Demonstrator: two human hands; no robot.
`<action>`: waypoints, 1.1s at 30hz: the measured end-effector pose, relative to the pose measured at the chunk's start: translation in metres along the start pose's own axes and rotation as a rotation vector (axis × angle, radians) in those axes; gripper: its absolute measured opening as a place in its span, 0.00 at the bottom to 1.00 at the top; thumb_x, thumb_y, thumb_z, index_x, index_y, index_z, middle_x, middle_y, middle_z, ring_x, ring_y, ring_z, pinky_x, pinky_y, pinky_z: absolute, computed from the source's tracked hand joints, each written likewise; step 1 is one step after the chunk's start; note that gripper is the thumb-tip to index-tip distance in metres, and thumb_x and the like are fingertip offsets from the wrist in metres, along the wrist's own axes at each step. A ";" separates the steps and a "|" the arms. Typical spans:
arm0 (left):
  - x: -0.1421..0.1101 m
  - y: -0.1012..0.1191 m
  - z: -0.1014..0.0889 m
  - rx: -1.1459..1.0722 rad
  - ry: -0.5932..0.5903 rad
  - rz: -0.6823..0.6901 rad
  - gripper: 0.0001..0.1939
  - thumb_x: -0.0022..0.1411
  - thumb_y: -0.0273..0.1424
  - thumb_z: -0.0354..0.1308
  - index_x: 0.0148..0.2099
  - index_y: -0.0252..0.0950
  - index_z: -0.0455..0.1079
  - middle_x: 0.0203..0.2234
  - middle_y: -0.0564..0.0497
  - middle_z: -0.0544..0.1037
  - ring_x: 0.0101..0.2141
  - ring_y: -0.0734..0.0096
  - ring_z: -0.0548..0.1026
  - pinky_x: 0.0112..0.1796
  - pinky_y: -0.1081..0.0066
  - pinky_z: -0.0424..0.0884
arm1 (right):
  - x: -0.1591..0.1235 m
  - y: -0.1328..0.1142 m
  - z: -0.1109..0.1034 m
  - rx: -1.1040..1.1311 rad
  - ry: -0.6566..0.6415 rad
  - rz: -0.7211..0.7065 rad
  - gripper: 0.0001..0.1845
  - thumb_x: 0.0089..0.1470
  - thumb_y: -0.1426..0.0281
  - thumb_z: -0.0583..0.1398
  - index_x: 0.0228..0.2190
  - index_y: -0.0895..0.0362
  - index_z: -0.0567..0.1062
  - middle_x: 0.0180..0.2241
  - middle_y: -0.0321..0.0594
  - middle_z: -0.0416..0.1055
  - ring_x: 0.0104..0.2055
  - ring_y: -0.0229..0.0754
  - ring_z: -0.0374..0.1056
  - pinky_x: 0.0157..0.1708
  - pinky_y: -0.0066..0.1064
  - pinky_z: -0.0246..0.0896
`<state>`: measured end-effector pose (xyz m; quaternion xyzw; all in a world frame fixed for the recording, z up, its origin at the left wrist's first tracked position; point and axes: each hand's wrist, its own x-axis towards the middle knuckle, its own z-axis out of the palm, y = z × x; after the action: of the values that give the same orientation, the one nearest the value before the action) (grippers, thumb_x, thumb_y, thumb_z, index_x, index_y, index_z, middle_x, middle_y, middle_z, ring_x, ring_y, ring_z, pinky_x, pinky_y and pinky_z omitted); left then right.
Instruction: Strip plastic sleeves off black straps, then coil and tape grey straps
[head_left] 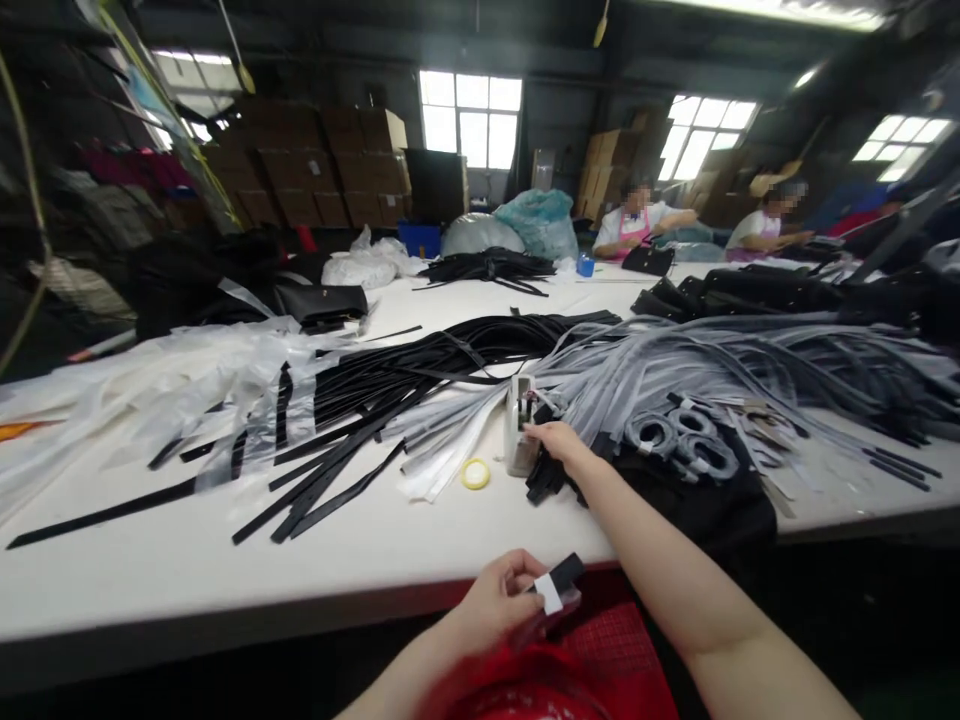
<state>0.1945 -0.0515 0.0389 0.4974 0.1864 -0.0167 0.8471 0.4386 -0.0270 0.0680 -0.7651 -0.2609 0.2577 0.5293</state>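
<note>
Close to my body, at the table's front edge, my left hand (501,598) is closed around a short black strap piece (568,570) with a white paper band (548,593) and some clear plastic on it. My right hand (561,442) reaches out over the table to a grey-white tape dispenser (517,455). Its fingertips are pressed together at the dispenser's side; whatever they pinch is too small to make out. Left of the dispenser lies a yellow-rimmed tape roll (475,474). Short black pieces (546,478) lie beneath my right wrist.
Black straps (420,365) and grey plastic-wrapped straps (645,365) spread across the white table (375,570). Coiled rings (652,434) lie on black material at right. Clear plastic sleeves (150,400) cover the left side. Two co-workers (634,225) sit at the far side.
</note>
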 end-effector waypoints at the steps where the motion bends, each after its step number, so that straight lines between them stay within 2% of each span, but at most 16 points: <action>1: 0.001 -0.003 -0.003 -0.010 0.000 0.003 0.27 0.42 0.45 0.70 0.37 0.33 0.65 0.23 0.48 0.77 0.17 0.77 0.67 0.18 0.78 0.58 | 0.001 -0.002 0.005 0.009 0.017 0.005 0.18 0.44 0.58 0.64 0.20 0.62 0.77 0.13 0.35 0.64 0.17 0.33 0.58 0.19 0.27 0.50; 4: 0.006 -0.011 -0.014 -0.016 -0.026 0.011 0.28 0.42 0.47 0.70 0.36 0.33 0.65 0.23 0.48 0.76 0.18 0.76 0.68 0.20 0.77 0.58 | -0.004 -0.005 0.011 0.046 0.091 -0.001 0.17 0.46 0.59 0.64 0.23 0.62 0.76 0.15 0.34 0.66 0.19 0.33 0.60 0.20 0.26 0.52; 7: 0.007 -0.012 -0.021 -0.001 -0.056 0.019 0.25 0.45 0.45 0.69 0.37 0.33 0.66 0.23 0.50 0.76 0.19 0.77 0.68 0.21 0.77 0.59 | -0.021 0.002 0.011 0.075 0.117 -0.013 0.15 0.50 0.59 0.61 0.26 0.60 0.75 0.19 0.35 0.71 0.19 0.33 0.63 0.20 0.25 0.55; 11: 0.005 -0.001 -0.018 0.034 -0.026 0.046 0.25 0.47 0.45 0.68 0.38 0.33 0.65 0.23 0.51 0.75 0.20 0.78 0.67 0.22 0.77 0.59 | -0.055 0.017 0.005 0.078 0.067 0.058 0.17 0.47 0.59 0.64 0.19 0.58 0.70 0.15 0.36 0.68 0.14 0.34 0.62 0.15 0.26 0.55; 14: 0.006 0.007 -0.012 0.090 0.041 0.092 0.24 0.48 0.45 0.66 0.38 0.33 0.64 0.20 0.54 0.72 0.17 0.79 0.64 0.19 0.78 0.56 | -0.089 0.016 -0.009 0.104 0.045 0.056 0.17 0.46 0.57 0.65 0.24 0.59 0.72 0.18 0.36 0.70 0.17 0.33 0.64 0.17 0.24 0.59; 16: 0.008 0.010 -0.010 0.119 0.096 0.145 0.21 0.51 0.43 0.64 0.40 0.34 0.63 0.19 0.56 0.71 0.16 0.81 0.62 0.19 0.78 0.54 | -0.115 0.011 -0.019 0.136 -0.033 0.022 0.18 0.47 0.55 0.65 0.28 0.59 0.74 0.21 0.36 0.72 0.19 0.33 0.65 0.20 0.24 0.62; 18: 0.012 0.013 -0.009 0.150 0.153 0.212 0.18 0.53 0.39 0.62 0.41 0.34 0.64 0.20 0.57 0.71 0.17 0.81 0.63 0.20 0.78 0.56 | -0.140 0.007 -0.026 0.160 -0.176 0.010 0.19 0.48 0.53 0.64 0.28 0.59 0.75 0.21 0.35 0.72 0.18 0.32 0.65 0.20 0.24 0.61; 20: 0.015 0.014 -0.008 0.185 0.198 0.273 0.16 0.54 0.36 0.62 0.42 0.33 0.65 0.23 0.56 0.72 0.21 0.79 0.66 0.24 0.78 0.61 | -0.162 0.007 -0.028 0.166 -0.297 0.045 0.20 0.49 0.53 0.64 0.25 0.59 0.74 0.18 0.34 0.70 0.16 0.31 0.63 0.17 0.22 0.58; 22: 0.017 0.015 -0.007 0.207 0.220 0.310 0.15 0.55 0.35 0.61 0.42 0.33 0.65 0.26 0.53 0.74 0.26 0.76 0.71 0.30 0.76 0.65 | -0.176 0.011 -0.025 0.155 -0.344 0.105 0.21 0.48 0.52 0.64 0.24 0.58 0.73 0.16 0.33 0.69 0.15 0.30 0.60 0.15 0.21 0.55; 26: 0.017 0.017 -0.005 0.242 0.223 0.338 0.14 0.56 0.32 0.60 0.43 0.33 0.66 0.30 0.50 0.76 0.32 0.72 0.74 0.37 0.71 0.69 | -0.181 0.026 -0.015 0.149 -0.317 0.172 0.23 0.46 0.50 0.64 0.24 0.58 0.73 0.16 0.33 0.68 0.14 0.30 0.59 0.14 0.21 0.51; 33: 0.012 0.016 -0.005 0.292 0.226 0.346 0.13 0.57 0.32 0.59 0.44 0.33 0.66 0.31 0.50 0.77 0.33 0.71 0.75 0.37 0.71 0.70 | -0.173 0.033 -0.010 0.153 -0.310 0.226 0.25 0.43 0.48 0.64 0.23 0.58 0.72 0.15 0.32 0.67 0.13 0.29 0.58 0.12 0.21 0.50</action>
<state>0.2076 -0.0375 0.0460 0.6376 0.1874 0.1576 0.7304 0.3229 -0.1605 0.0608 -0.6983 -0.2315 0.4492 0.5070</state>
